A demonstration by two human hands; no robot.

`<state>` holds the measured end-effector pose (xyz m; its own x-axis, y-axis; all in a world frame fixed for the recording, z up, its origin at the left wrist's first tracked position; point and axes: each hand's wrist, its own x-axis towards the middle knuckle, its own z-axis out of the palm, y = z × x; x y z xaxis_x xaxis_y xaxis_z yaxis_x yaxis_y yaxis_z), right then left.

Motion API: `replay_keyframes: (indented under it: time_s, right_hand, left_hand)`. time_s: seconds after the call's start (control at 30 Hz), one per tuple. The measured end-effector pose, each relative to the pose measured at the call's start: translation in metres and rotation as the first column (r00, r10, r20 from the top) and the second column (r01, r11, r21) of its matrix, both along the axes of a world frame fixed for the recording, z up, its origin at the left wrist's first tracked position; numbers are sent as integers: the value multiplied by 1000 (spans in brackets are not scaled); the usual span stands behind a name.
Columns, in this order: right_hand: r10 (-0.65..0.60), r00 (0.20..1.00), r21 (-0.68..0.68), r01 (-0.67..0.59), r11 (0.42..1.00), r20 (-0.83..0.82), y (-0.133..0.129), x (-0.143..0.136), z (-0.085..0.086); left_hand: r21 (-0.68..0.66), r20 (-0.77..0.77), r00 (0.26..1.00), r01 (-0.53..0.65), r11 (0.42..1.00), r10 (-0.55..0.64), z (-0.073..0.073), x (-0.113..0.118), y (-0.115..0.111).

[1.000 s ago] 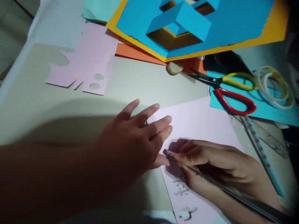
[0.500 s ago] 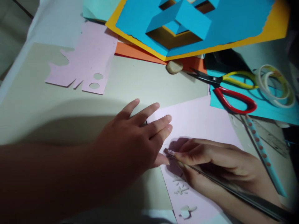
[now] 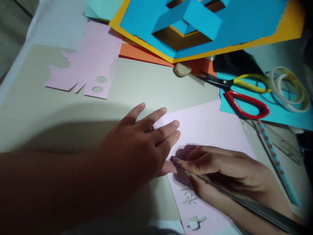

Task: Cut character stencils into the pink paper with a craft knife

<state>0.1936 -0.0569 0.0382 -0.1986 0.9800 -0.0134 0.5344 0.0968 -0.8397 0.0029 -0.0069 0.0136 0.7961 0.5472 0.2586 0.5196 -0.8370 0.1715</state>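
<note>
Barely a nudge came from the right hand [image 3: 234, 168], fingers gripping a slim tool [image 3: 254, 208]; the left hand [image 3: 141, 150] lay with fingers spread, the pink sheet [image 3: 207, 127] beneath both hands' fingers.

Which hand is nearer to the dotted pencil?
Right. The right hand is just left of the dotted pencil; the left hand is much farther left, beyond the right hand.

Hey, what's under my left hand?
Your left hand reaches over the left edge of the pink sheet that your right hand also overlies; the pale work surface shows beside them. Whatever lies directly beneath the left palm is covered.
</note>
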Motion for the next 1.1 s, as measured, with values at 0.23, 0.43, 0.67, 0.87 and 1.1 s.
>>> replay_keyframes:
  time_s: [0.23,0.43,0.67,0.87,1.1]
  right_hand:
    - [-18,1000,-26,17,1000,-24,-6,9,2]
    - [24,1000,-42,-24,999,5,-11,20,2]
    - [21,999,-53,-19,998,35,-11,21,2]
    - [-18,1000,-48,16,999,-25,-14,21,-1]
    - [4,1000,-73,-5,997,-19,-15,23,-2]
  left_hand:
    - [-5,-1,1000,18,1000,-18,0,-1,0]
    - [-6,21,1000,-16,1000,16,0,2,-1]
    - [9,-3,1000,-22,1000,22,0,1,-3]
    - [31,-7,1000,-27,999,28,1,0,-2]
    - [27,1,999,-34,999,34,-1,0,-4]
